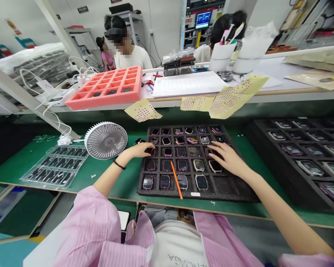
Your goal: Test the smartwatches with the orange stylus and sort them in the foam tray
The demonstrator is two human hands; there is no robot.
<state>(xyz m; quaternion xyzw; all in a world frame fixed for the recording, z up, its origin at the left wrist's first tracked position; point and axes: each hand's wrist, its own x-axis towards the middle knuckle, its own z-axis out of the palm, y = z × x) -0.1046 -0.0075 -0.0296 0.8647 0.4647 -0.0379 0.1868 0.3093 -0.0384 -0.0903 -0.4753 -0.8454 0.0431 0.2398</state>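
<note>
Currently, your left hand is at the left edge of the black foam tray, thumb and fingers curled narrowly about a watch in the leftmost column, third row from the back. Whether the fingers grip it or merely touch it, you cannot tell from this view. Your right hand reaches in from the opposite side, fingers loosely spread, thumb parted from them, over a partly covered watch in the same row; contact is unclear. Just nearer to you, a light-rimmed watch sits beneath that hand. An orange stick lies slantwise across the front compartments between your hands. Left of the tray stands a round fan.
</note>
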